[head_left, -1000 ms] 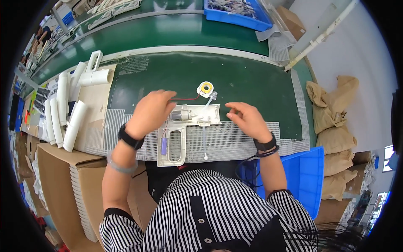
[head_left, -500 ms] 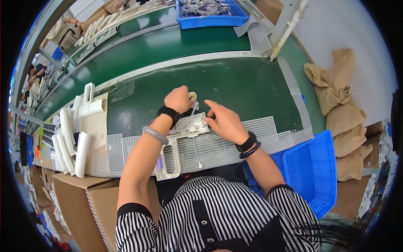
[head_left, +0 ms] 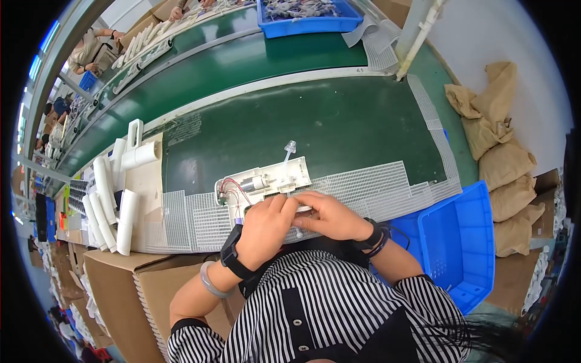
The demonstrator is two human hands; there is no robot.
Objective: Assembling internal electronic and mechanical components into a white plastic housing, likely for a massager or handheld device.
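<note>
Both hands are drawn in close to my body, at the near edge of the work surface. My left hand is closed, its fingertips meeting those of my right hand, which is curled in a pinch. Between them shows a small pale curved edge; the rest is covered by the fingers. Just beyond lies an opened white plastic housing, its handle end partly hidden by my left hand. Inside sit a small cylindrical motor and red wires. A clear tube with a flared tip sticks out past the far side.
Perforated white matting covers the near part of the green work surface. White casing pieces are piled at left. A blue bin stands at right, and a blue tray of parts at the far side. Co-workers' hands show at far left.
Both hands have come back from the far side of the housing toward my body and together. The pale ring beside my left hand is gone from that spot. The tube's tip is now uncovered.
</note>
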